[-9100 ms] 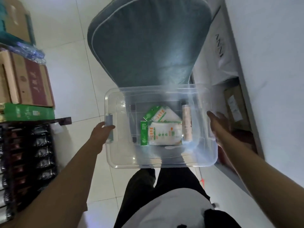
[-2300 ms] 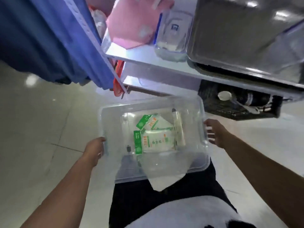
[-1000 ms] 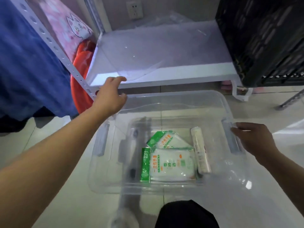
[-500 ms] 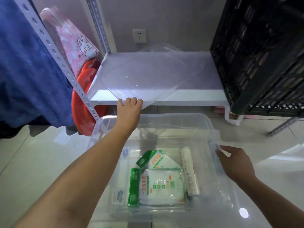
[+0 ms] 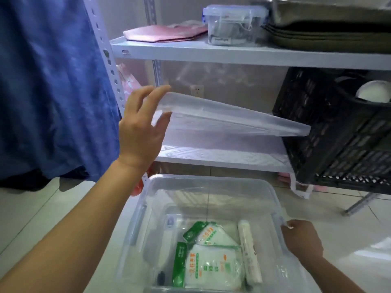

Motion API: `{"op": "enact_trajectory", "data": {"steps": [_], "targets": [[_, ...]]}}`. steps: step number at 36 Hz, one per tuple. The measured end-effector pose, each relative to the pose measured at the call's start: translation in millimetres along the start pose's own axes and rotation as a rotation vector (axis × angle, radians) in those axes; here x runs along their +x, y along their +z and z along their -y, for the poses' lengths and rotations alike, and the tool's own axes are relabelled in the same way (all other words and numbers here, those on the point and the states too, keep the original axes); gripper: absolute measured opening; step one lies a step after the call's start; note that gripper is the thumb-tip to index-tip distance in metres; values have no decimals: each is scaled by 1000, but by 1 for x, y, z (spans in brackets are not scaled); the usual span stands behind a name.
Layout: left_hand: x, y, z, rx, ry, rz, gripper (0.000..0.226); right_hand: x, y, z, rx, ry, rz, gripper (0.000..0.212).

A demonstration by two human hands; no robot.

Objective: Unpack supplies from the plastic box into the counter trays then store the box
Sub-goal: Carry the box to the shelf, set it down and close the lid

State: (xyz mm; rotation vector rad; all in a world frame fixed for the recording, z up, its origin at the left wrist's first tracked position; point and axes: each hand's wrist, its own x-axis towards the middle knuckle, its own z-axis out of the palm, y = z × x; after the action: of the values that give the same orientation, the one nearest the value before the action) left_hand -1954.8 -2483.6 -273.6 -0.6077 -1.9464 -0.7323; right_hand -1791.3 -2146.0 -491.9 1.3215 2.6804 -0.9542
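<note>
While the right grip (image 5: pixel 301 240) clasps the plastic box (image 5: pixel 211 187) rim, the left grip (image 5: pixel 141 125) pinches the raised lid (image 5: pixel 228 117).

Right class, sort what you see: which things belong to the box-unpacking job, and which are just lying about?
Job:
plastic box
clear lid
green-and-white packets
white roll
left hand
right hand

Lying about:
black crate
pink cloth
small lidded container
blue fabric
</note>
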Motion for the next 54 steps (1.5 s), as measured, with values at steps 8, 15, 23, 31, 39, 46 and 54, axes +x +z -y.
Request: {"op": "enact_trajectory", "data": {"steps": [8,15,23,31,39,46,54], "targets": [[44,-27,14,-303,-202,-138,41,-1,-68,43,577,-356,-203,92],[32,9,44,-141,-505,262,43,-4,-105,75,860,-399,-157,34],[-64,62,95,37,-803,831,42,20,-61,36,451,-154,-82,34],[-140,87,129,68,-810,882,38,35,1,25,81,-224,67,60],[-187,82,128,210,-692,888,46,20,31,17,-106,-338,61,47],[-202,52,151,-197,-1006,940,61,-21,46,40,-434,-618,-21,55],[-212,-6,177,-401,-1602,1260,109,-88,132,98,-490,-997,216,67]]}}
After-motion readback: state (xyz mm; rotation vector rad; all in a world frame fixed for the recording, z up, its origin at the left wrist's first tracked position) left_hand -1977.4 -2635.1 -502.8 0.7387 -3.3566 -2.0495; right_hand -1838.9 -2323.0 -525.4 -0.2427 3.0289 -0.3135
